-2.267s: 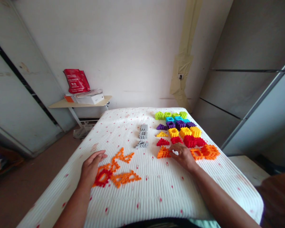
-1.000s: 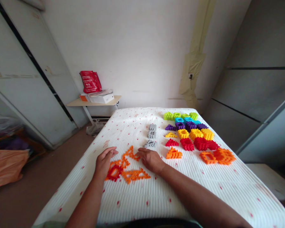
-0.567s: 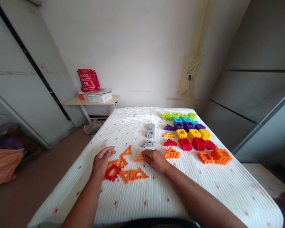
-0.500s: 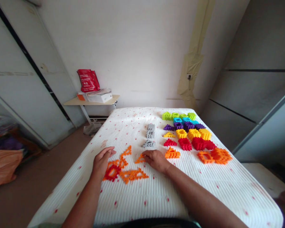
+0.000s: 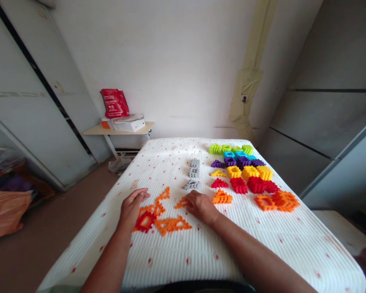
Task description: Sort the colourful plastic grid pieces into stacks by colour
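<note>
My right hand (image 5: 201,207) rests over the bed with its fingers curled down on an orange triangular building-block piece (image 5: 181,202). The fingers hide part of that piece. At the left, my left hand (image 5: 132,206) is open, its fingers stretched to the right and nothing visible in them. Just beside it lies a red square block piece (image 5: 146,222) on top of orange ones. More flat orange pieces (image 5: 173,224) are spread near it. Beyond my right hand stand grey block pieces (image 5: 194,170) in a short column.
On the right are colour-sorted stacks: lime (image 5: 216,149), purple (image 5: 243,162), yellow (image 5: 250,173), red (image 5: 239,185), orange (image 5: 284,201), and blue. An orange triangle stack (image 5: 222,197) stands beside my right hand. A small table (image 5: 93,130) holds a red bag (image 5: 115,103).
The fingers of my right hand have curled slightly further over the edge of the orange triangular piece. My left hand keeps its pose, and the view has shifted a little.
</note>
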`<action>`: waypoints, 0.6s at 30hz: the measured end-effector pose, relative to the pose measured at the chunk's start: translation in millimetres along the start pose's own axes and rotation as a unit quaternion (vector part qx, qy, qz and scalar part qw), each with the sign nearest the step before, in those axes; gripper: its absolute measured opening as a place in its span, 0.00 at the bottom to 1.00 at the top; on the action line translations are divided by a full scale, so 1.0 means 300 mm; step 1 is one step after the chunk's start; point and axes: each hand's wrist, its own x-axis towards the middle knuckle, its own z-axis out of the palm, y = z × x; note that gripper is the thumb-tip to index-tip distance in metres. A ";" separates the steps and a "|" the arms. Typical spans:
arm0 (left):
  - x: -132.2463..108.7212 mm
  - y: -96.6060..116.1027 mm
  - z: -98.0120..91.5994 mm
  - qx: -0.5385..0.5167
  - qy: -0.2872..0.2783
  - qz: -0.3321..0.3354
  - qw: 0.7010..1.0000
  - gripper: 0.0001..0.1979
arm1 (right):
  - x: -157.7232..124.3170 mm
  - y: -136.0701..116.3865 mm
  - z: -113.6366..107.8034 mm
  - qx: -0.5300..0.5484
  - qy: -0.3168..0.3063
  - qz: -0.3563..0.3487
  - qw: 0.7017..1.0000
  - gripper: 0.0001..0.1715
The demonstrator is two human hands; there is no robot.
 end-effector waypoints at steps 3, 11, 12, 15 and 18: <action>0.003 -0.009 -0.003 0.005 -0.003 0.003 1.000 0.24 | 0.006 0.006 0.018 -0.023 -0.004 0.003 1.000 0.09; 0.010 -0.021 -0.005 0.015 -0.010 0.003 1.000 0.24 | 0.018 0.021 0.047 -0.046 -0.007 -0.015 0.999 0.08; 0.009 -0.019 -0.005 0.015 -0.009 0.001 1.000 0.24 | 0.016 0.019 0.044 -0.043 -0.007 -0.019 0.999 0.08; 0.008 -0.012 -0.005 0.018 -0.007 -0.005 1.000 0.22 | 0.008 0.006 0.029 -0.011 0.019 -0.042 0.999 0.08; 0.008 -0.013 -0.007 0.017 -0.008 -0.016 1.000 0.21 | -0.012 0.004 -0.003 0.044 0.096 -0.069 0.992 0.10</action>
